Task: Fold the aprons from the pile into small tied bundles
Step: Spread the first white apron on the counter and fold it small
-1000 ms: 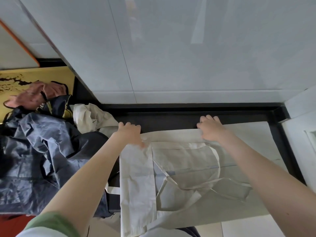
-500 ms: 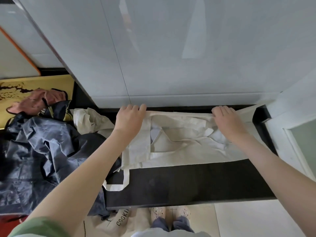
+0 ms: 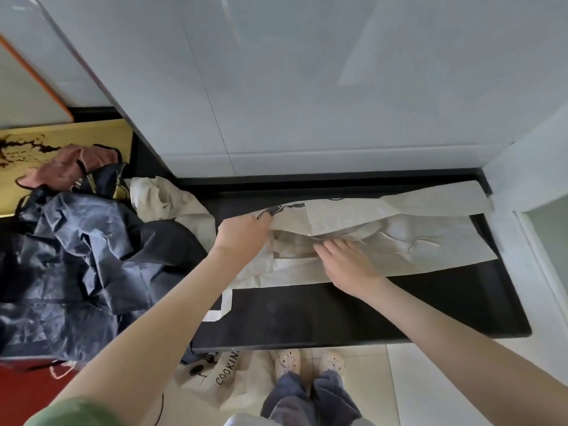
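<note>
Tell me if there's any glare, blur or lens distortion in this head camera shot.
Head view: pale reflections streak the glossy wall panels, and wide-angle distortion splays their seams; the left hand and cream apron look slightly soft; shadows are faint.

Green sleeve (image 3: 73, 410) on the left upper arm, forearms bare down to left hand (image 3: 242, 238) and right hand (image 3: 347, 259), loose blue-grey trousers (image 3: 310, 398), pale cream shoes (image 3: 289, 362), light grey hem (image 3: 242, 421) at the waist.
</note>
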The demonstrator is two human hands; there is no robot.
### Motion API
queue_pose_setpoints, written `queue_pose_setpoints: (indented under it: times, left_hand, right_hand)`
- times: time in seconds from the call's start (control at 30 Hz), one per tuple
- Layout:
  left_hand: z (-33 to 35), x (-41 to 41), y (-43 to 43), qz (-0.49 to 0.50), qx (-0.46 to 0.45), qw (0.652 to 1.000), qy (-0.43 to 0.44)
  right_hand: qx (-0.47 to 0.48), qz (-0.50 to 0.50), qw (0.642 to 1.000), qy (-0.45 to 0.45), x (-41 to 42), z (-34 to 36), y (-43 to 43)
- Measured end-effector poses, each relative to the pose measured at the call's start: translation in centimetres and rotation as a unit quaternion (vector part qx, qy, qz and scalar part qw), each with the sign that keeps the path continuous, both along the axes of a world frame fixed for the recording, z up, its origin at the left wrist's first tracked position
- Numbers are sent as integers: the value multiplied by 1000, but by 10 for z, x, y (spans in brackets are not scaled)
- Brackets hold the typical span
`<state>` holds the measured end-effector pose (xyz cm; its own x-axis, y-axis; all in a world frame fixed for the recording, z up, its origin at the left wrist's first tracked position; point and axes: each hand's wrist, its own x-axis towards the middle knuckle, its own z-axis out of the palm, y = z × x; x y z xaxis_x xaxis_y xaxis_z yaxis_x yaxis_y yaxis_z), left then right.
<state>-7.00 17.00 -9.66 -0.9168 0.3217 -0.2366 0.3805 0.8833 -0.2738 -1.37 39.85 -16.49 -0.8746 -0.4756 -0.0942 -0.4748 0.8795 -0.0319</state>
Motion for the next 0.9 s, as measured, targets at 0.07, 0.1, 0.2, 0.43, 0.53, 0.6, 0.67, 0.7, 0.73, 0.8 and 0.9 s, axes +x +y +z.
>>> queue_pose_setpoints:
  times: [0.07,0.1,0.2,0.43,0.53,0.6,0.67,0.7,0.73,0.8,0.9]
  left_hand:
    - [-1,0,3,24,13,999,-26]
    - [-3,-1,3,36,26,998,-34]
    - [-6,-4,2,41,46,998,-22]
    - [-16,-3,3,1,88,996,-25]
    - [-19,-3,6,4,88,995,-46]
    - [-18,-5,8,13,99,993,-59]
    - [-17,-7,10,22,107,992,-66]
    - [-16,-9,10,24,110,991,-67]
    - [-15,-9,10,26,110,991,-66]
    - [-12,-11,11,30,107,992,-66]
    - [-9,-11,11,31,96,992,-72]
  right_hand:
    - [33,-93,995,-22,-11,-2,-2]
    - [30,-131,990,-30,-15,-3,0]
    - [-23,-202,977,-66,-25,-4,10]
    - [-39,-235,966,-100,-40,-4,37]
    - [-2,-264,961,-81,-44,-4,48]
    - [17,-263,962,-68,-46,-3,55]
    - [13,-256,963,-83,-49,-3,59]
    - [15,-256,962,-97,-51,-4,60]
    - [23,-252,961,-111,-52,-4,61]
    - [32,-238,963,-124,-53,-5,64]
    - [-63,-246,960,-120,-51,-3,67]
